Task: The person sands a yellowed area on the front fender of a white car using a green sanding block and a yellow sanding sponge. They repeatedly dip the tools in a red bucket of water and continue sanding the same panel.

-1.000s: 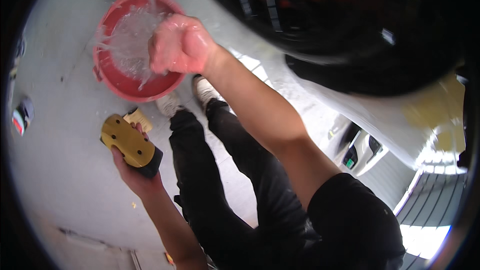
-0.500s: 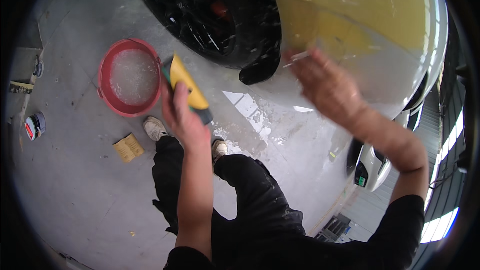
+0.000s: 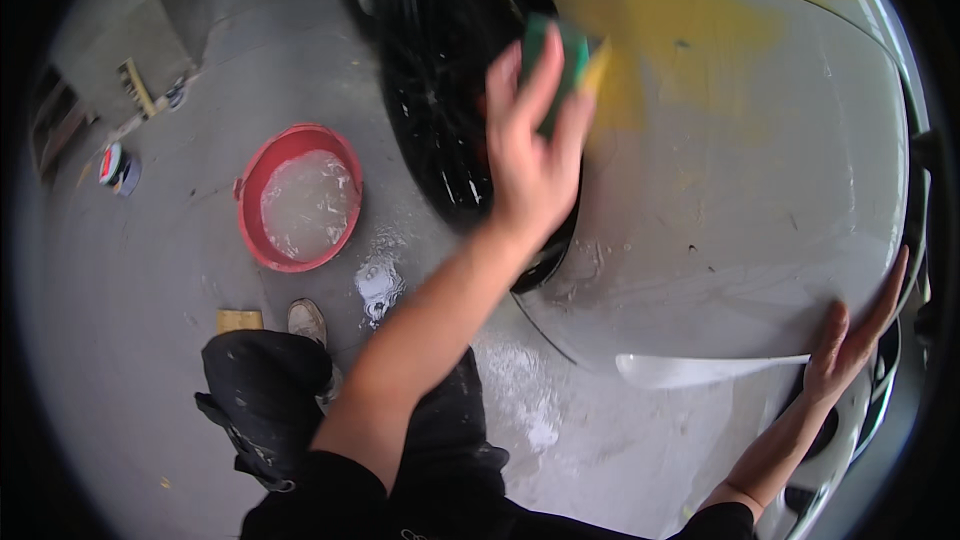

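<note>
My left hand [image 3: 532, 155] is closed around a green sanding block [image 3: 571, 58] that has a yellow abrasive sheet [image 3: 598, 70] along one side. I hold the block up at the edge of the wheel arch, beside the yellow-stained area of a pale car panel [image 3: 690, 180]; whether the sheet touches the panel I cannot tell. Farther right, my right hand [image 3: 850, 345] lies with fingers stretched out along the panel's curved outer edge, holding nothing. The panel looks wet and dull, with small dark marks and streaks.
A black car wheel [image 3: 430, 90] stands left of the panel. On the grey floor are a red bucket [image 3: 252, 225] of cloudy water, a wet patch [image 3: 380, 288], a tan sheet [image 3: 240, 320] by my shoe [image 3: 307, 322], and a small tub [image 3: 118, 170] at far left.
My left hand has carried the sanding block from beside the bucket up and right to the panel. My right hand has moved from over the panel to its lower right edge. The view has shifted.
</note>
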